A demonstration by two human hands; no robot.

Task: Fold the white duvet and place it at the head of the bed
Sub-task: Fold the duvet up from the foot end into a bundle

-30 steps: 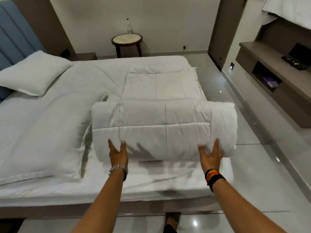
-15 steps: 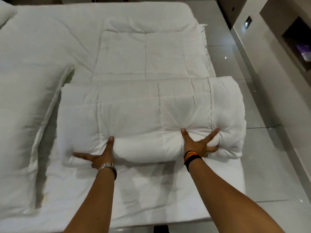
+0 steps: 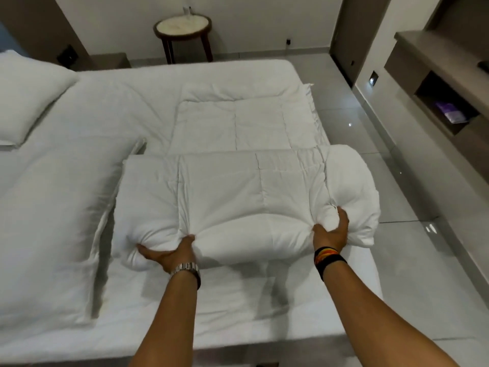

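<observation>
The white duvet (image 3: 238, 192) lies on the bed (image 3: 254, 311), its near part folded into a thick bundle and its far part still flat toward the foot corner. My left hand (image 3: 169, 254), with a metal watch at the wrist, grips the bundle's near edge at the left. My right hand (image 3: 330, 233), with dark and orange wristbands, clutches the near edge at the right, fingers dug into the fabric. The head of the bed is at the left, where a white pillow (image 3: 29, 99) lies.
A second white pillow (image 3: 53, 226) lies flat left of the bundle. A round side table (image 3: 182, 27) stands by the far wall. Glossy floor tiles (image 3: 412, 260) run along the right, with a wall shelf unit (image 3: 444, 83) beyond.
Both hands went from lying flat with spread fingers on the bundle to gripping its near edge. The camera tilted back up, showing the side table and pillow again.
</observation>
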